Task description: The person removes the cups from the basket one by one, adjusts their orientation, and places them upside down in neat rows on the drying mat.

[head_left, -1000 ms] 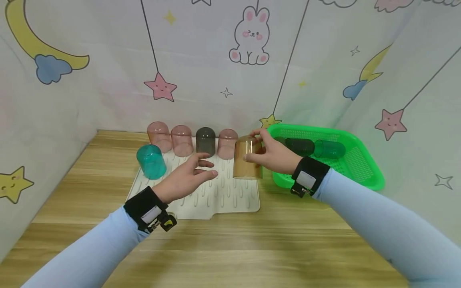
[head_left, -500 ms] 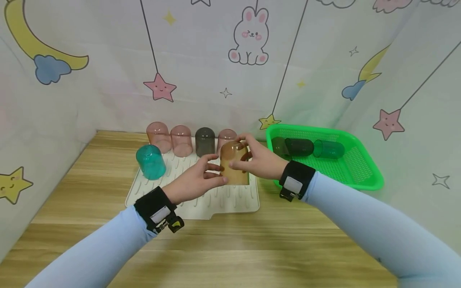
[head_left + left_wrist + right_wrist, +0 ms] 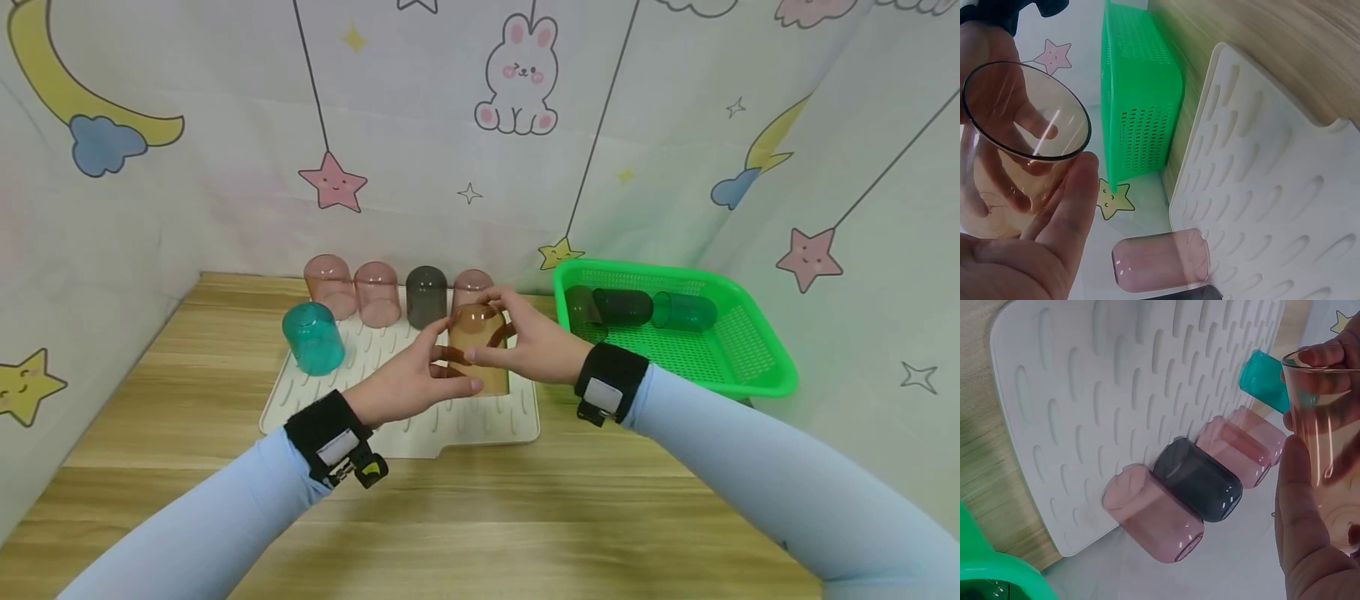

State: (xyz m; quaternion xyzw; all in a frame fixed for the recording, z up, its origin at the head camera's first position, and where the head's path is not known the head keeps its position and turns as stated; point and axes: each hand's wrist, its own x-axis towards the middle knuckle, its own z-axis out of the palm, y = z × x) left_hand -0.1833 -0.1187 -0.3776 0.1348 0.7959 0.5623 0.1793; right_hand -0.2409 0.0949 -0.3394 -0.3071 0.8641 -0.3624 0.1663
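Observation:
An amber see-through cup (image 3: 480, 333) is held upside down above the front part of the white ridged drying mat (image 3: 420, 425). My right hand (image 3: 536, 337) grips it from the right, thumb in front and fingers around the far side. From the left, my left hand (image 3: 405, 371) also holds the cup, its thumb low by the rim. The left wrist view shows the cup's dark rim (image 3: 1029, 155) and both hands about it. At the mat's back stand upside-down pink cups (image 3: 377, 296) and a dark grey cup (image 3: 426, 297). A teal cup (image 3: 313, 337) sits at the left edge.
On the right is a green perforated basket (image 3: 757, 367). Inside lie a dark green cup (image 3: 581, 308), a black cup (image 3: 626, 307) and a teal cup (image 3: 690, 312). Behind the wooden table (image 3: 480, 533) hangs a patterned cloth (image 3: 405, 100).
My right hand has brought the amber cup left and lower, from beside the basket to over the mat. My left hand has moved right and taken hold of the cup too.

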